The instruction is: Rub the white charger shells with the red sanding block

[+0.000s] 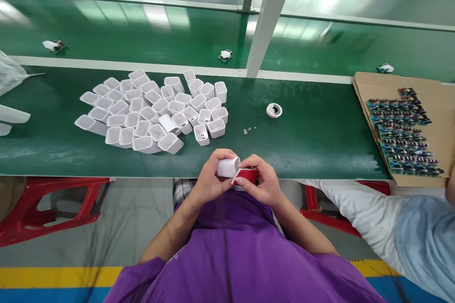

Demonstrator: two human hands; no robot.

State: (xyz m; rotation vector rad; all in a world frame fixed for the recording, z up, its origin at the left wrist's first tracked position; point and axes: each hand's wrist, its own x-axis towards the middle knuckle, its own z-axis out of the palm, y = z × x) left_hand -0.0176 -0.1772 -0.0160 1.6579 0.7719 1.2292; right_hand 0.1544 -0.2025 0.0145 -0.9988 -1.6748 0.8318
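Close to the table's front edge, my left hand (209, 176) grips a white plastic charger housing (226, 167), its open end turned to the right. My right hand (263, 181) pinches a flat red piece with a white edge (249, 175) between thumb and fingers. One corner of that piece is at the housing's open end; whether it reaches inside I cannot tell. Beyond my left hand stands a large cluster of similar white housings (142, 128), most with their open ends up. A white roll of tape or ring (274, 110) lies beyond my right hand.
Small white crumbs (247, 130) lie on the green table (313, 128). Several rows of circuit boards (408, 137) rest on cardboard (435, 104) at right. A metal post (268, 23) rises behind. Single boards (225, 55) sit on the far belt. Another person's leg (362, 213) is at right.
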